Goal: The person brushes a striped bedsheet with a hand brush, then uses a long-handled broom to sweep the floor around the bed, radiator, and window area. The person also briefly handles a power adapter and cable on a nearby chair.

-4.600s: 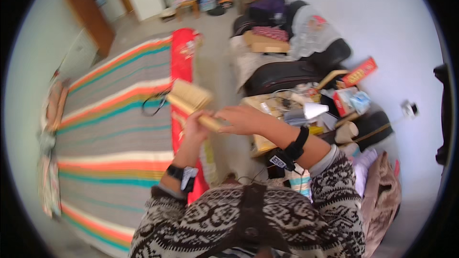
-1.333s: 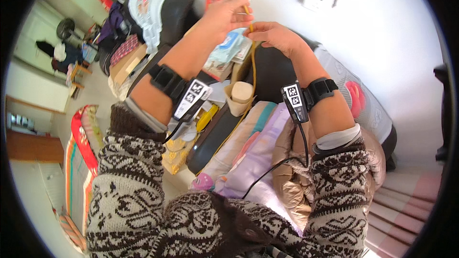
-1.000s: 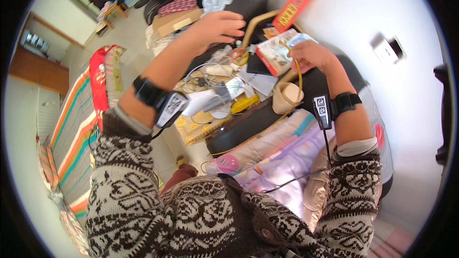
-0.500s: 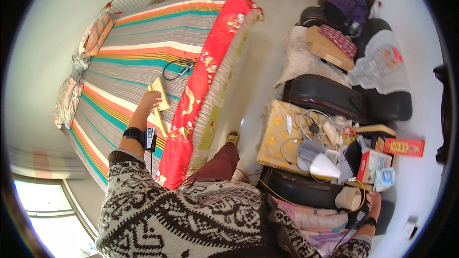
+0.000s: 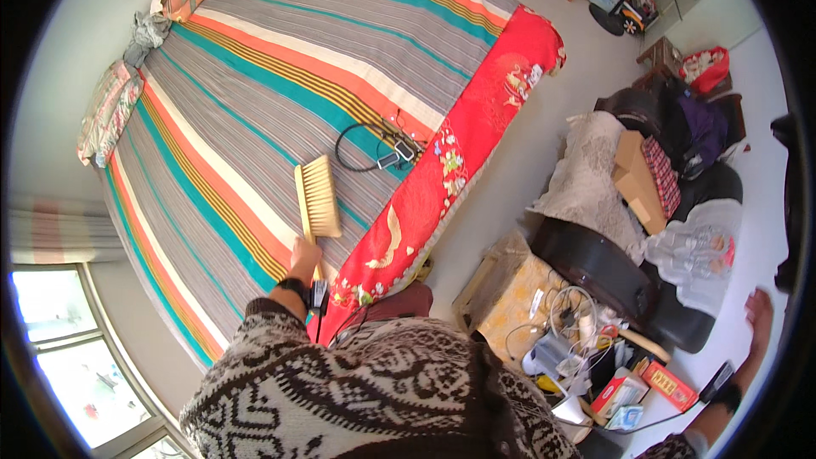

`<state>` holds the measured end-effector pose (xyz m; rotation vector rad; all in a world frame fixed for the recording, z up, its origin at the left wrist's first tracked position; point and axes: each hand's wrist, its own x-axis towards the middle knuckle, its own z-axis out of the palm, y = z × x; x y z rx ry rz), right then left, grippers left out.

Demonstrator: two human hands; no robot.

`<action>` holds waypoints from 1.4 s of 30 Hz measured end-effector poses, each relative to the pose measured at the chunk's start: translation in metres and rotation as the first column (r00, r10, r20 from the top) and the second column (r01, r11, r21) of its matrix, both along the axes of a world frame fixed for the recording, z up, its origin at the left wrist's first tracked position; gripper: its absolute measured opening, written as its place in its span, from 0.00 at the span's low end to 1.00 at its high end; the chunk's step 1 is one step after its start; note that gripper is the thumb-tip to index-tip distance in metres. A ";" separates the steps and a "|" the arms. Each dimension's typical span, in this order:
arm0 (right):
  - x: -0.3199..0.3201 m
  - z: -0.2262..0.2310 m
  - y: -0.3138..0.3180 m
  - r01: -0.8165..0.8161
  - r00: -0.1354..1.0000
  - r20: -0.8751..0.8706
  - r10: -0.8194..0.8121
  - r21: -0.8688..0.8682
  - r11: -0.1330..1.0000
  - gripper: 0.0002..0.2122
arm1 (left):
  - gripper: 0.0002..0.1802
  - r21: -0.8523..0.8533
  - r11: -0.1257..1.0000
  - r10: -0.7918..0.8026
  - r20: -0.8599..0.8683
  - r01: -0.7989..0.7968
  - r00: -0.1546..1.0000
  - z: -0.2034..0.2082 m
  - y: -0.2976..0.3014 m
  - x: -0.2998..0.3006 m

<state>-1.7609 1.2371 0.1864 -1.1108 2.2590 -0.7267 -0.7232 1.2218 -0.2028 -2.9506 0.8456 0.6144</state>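
My left hand point(image 5: 306, 257) is closed around the wooden handle of a bed brush point(image 5: 318, 197). The brush lies along the striped bedspread point(image 5: 255, 119), its pale bristles turned to the right. Beyond the brush, a black cable loop with a small device point(image 5: 395, 153) rests on the bed near the red border point(image 5: 442, 157). Off to the far right, my right hand point(image 5: 759, 313) is raised beside the white wall, its fingers looking stretched out and nothing visible in it. Whether it touches the wall I cannot tell.
A yellow-topped table point(image 5: 510, 306) on the right carries cables, a white lamp and boxes. Dark armchairs point(image 5: 595, 268) stand beyond it, one bearing a cardboard box point(image 5: 639, 183). Folded bedding point(image 5: 112, 110) lies at the bed's left edge, above a window point(image 5: 55, 297).
My view has turned, and my body is closer to the bed. My left hand has slid to the handle's lower part. My right hand has risen from beside the cluttered table to the wall.
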 end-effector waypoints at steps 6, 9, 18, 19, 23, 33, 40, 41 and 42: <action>0.199 0.060 -0.217 -0.428 0.895 -0.246 0.371 -0.243 0.871 0.16 | 0.13 -0.401 0.821 0.080 -0.625 -0.407 0.776 0.018 0.035 -0.010; 0.288 0.028 -0.275 -0.622 0.780 0.000 0.625 -0.110 0.776 0.14 | 0.09 -0.519 0.634 0.140 -0.652 -0.573 0.745 0.041 0.038 -0.015; 0.274 -0.082 -0.451 -0.726 0.680 0.033 0.732 -0.108 0.679 0.10 | 0.09 -0.724 0.245 -0.021 -0.669 -0.645 0.743 0.098 -0.084 -0.090; 0.250 -0.090 -0.470 -0.721 0.685 0.032 0.728 -0.116 0.683 0.10 | 0.09 -0.735 0.223 -0.010 -0.659 -0.641 0.752 0.097 -0.108 -0.107; 0.142 -0.123 -0.539 -0.634 0.773 -0.036 0.634 -0.096 0.767 0.08 | 0.07 -0.697 0.219 0.091 -0.682 -0.683 0.726 0.088 -0.219 -0.180; 0.052 -0.175 -0.690 -0.654 0.755 0.016 0.655 0.083 0.752 0.10 | 0.05 -0.337 0.580 0.118 -0.866 -0.741 0.486 0.067 -0.493 -0.305; 0.041 -0.172 -0.864 -0.783 0.623 0.049 0.781 0.048 0.621 0.11 | 0.11 -0.473 0.880 -0.364 -0.740 -0.053 0.566 0.133 -0.674 -0.405; 0.030 -0.166 -0.888 -0.758 0.651 0.091 0.754 0.022 0.652 0.10 | 0.12 -0.528 0.849 -0.440 -0.725 -0.019 0.530 0.141 -0.703 -0.417; 0.020 -0.161 -0.916 -0.735 0.666 0.165 0.728 -0.027 0.678 0.09 | 0.12 -0.550 0.826 -0.398 -0.725 -0.124 0.562 0.150 -0.738 -0.423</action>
